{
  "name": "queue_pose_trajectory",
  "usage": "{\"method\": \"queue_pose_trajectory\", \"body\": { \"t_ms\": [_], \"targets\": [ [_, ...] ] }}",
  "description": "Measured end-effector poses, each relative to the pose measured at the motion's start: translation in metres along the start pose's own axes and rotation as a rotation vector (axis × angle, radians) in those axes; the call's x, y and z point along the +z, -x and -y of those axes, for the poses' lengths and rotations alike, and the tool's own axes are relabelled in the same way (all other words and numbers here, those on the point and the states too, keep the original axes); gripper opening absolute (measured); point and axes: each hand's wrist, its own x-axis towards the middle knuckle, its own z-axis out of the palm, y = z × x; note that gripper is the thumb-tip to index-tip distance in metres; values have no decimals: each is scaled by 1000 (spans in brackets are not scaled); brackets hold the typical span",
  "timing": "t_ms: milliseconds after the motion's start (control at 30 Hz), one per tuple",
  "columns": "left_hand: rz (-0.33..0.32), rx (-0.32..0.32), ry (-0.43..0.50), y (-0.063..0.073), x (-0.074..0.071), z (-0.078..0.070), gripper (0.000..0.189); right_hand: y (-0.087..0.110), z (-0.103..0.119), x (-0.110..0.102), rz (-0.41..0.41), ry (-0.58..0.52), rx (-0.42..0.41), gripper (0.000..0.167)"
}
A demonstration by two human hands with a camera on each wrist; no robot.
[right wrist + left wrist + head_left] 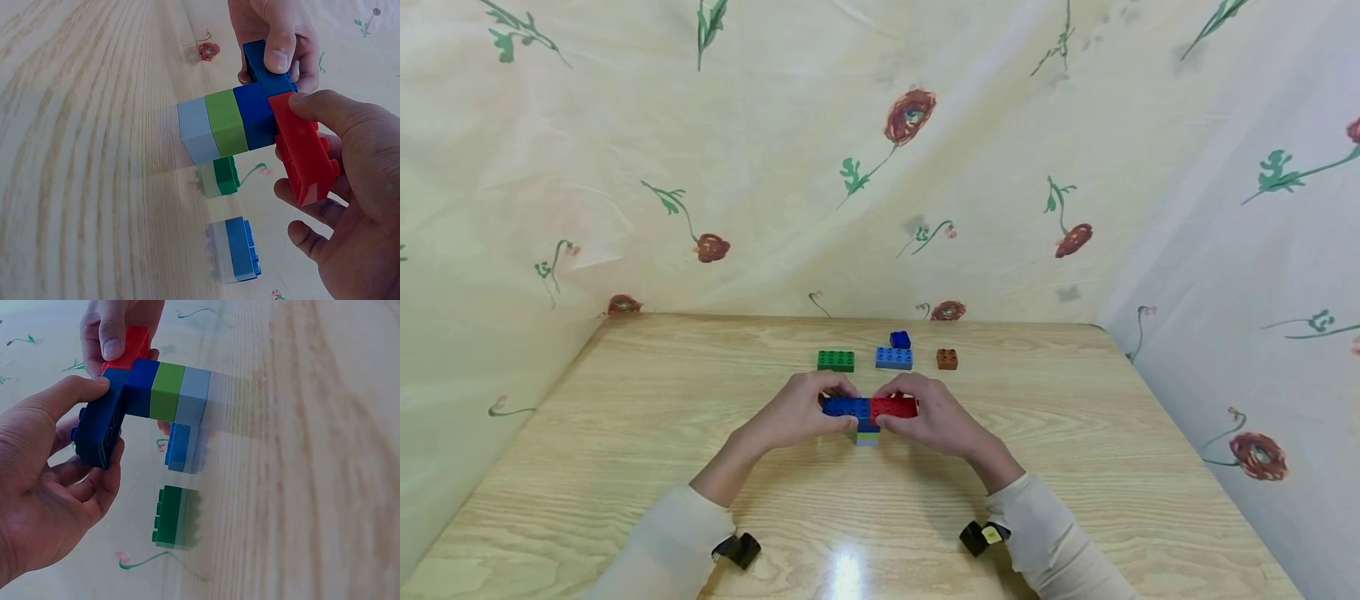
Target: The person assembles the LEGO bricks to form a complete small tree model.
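A short tower (867, 437) of light blue, lime green and dark blue bricks stands on the table. Across its top, end to end, lie a long blue brick (844, 407) and a long red brick (895, 407), each jutting out to one side. My left hand (805, 408) pinches the blue brick, thumb on the near side and fingers behind. With thumb and fingers my right hand (936, 414) grips the red brick the same way. In the right wrist view the red brick (303, 150) meets the blue one above the tower (215, 125).
Behind the hands, a green brick (836, 360), a medium blue brick (893, 357), a small dark blue brick (899, 340) and a brown brick (947, 359) lie on the wooden table (700, 358). Flowered cloth (775, 167) hangs beyond the table's back edge.
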Motion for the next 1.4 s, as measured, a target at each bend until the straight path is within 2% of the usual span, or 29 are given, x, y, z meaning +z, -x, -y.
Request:
{"method": "queue_pose_trajectory", "body": {
  "t_ms": [433, 800, 967, 1167, 1400],
  "targets": [
    [-2, -11, -7, -1, 1, 2, 28, 1, 0, -1, 7, -3, 58, 30],
    [9, -21, -1, 1, -2, 2, 30, 2, 3, -2, 18, -9, 70, 29],
    [11, -15, -12, 4, -7, 2, 30, 2, 2, -2, 24, 1, 55, 28],
    [-2, -7, -48, 13, -14, 9, 33, 0, 1, -2, 31, 10, 47, 28],
    [2, 3, -33, 17, -18, 14, 35, -1, 1, -7, 48, 9, 36, 30]
  ]
}}
